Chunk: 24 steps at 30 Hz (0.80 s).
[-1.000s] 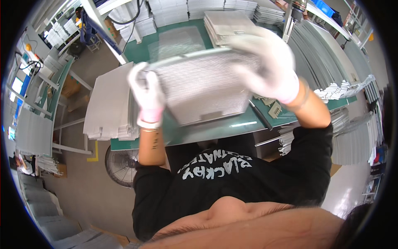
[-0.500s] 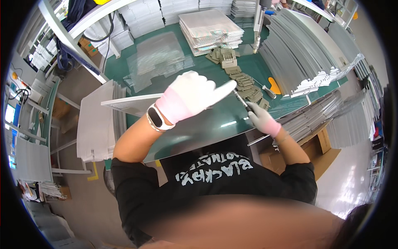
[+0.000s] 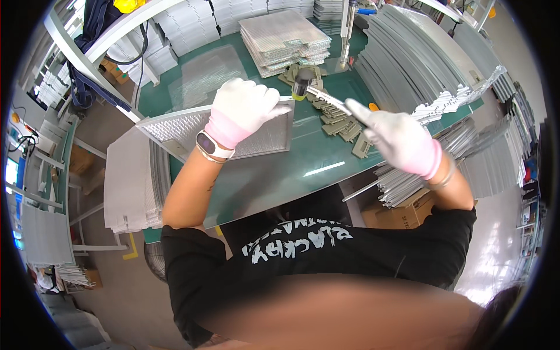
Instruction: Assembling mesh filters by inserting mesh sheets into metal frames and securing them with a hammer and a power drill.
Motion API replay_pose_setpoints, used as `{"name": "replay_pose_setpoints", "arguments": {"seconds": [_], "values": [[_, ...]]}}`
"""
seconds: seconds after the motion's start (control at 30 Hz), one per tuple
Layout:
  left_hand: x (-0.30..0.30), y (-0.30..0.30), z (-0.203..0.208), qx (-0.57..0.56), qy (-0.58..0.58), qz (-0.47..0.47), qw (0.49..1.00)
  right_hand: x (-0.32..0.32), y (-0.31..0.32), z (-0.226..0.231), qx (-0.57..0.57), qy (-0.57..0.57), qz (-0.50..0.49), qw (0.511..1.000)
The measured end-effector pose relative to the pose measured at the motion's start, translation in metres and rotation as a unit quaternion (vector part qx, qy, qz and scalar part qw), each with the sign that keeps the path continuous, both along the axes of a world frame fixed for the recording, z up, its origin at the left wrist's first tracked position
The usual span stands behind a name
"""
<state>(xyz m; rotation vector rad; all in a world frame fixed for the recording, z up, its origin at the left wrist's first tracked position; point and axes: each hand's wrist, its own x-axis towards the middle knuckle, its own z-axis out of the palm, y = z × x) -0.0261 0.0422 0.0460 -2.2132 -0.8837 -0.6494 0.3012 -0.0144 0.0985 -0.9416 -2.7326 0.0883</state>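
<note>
My left hand [image 3: 242, 112], in a white and pink glove, is closed over the upper edge of a framed mesh panel [image 3: 256, 140]. The panel has a silver rim and stands tilted on its edge on the green bench. My right hand [image 3: 399, 140], gloved alike and slightly blurred, grips a mallet [image 3: 302, 83] by its shaft. The mallet has a black head with a yellow-green face, which is at the panel's upper right corner; whether they touch I cannot tell. Beyond the shaft lie several olive-grey plastic pieces [image 3: 343, 125].
Thin clear sheets [image 3: 207, 76] lie on the bench [image 3: 315, 154] behind the panel. A stack of mesh panels [image 3: 284, 36] stands farther back. A powered screwdriver [image 3: 346, 44] hangs right of it. Grey panels [image 3: 408, 55] lean at the right, white ones [image 3: 131, 181] at the left.
My right hand has risen, bringing the mallet from low over the bench to the panel's corner. The panel has turned so its mesh face shows. My left hand has shifted slightly left and farther away.
</note>
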Motion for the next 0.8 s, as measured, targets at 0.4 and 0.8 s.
{"name": "replay_pose_setpoints", "arguments": {"seconds": [0.4,0.8], "values": [[0.037,-0.003,-0.03,0.075,-0.233,-0.019,0.969,-0.006,0.022,-0.149,-0.129,0.251,-0.139,0.949],[0.049,0.001,-0.046,0.113,-0.279,0.071,0.951,-0.078,0.076,-0.003,0.59,0.302,-0.051,0.747]]}}
